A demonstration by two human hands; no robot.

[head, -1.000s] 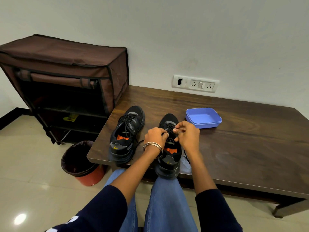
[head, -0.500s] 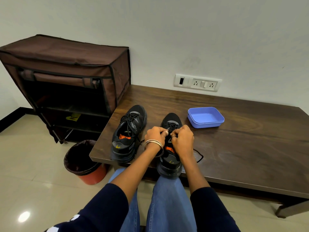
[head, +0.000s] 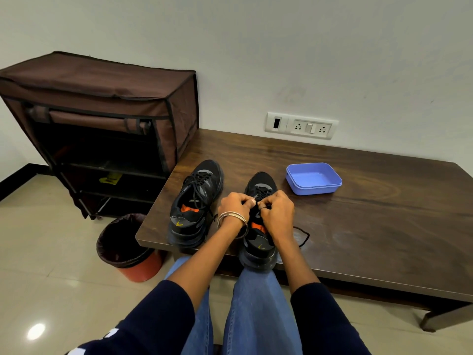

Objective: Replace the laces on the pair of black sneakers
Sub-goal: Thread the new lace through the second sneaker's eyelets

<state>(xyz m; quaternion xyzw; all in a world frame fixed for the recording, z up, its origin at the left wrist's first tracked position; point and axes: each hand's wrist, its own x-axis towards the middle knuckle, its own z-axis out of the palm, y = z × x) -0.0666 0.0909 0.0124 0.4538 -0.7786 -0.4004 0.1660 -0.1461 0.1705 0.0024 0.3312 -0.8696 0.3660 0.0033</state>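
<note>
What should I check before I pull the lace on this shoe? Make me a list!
1. Both hands on the lace: left hand and right hand pinch at the right sneaker's eyelets. Ok.
2. Sneaker steady on the table: its heel hangs over the near edge. Not ok.
3. Loose lace end lies free on the table, unsnagged. Ok.
4. Lace through the correct eyelet: hidden by fingers. Cannot tell.
5. Left sneaker sits apart, out of the way. Ok.
</note>
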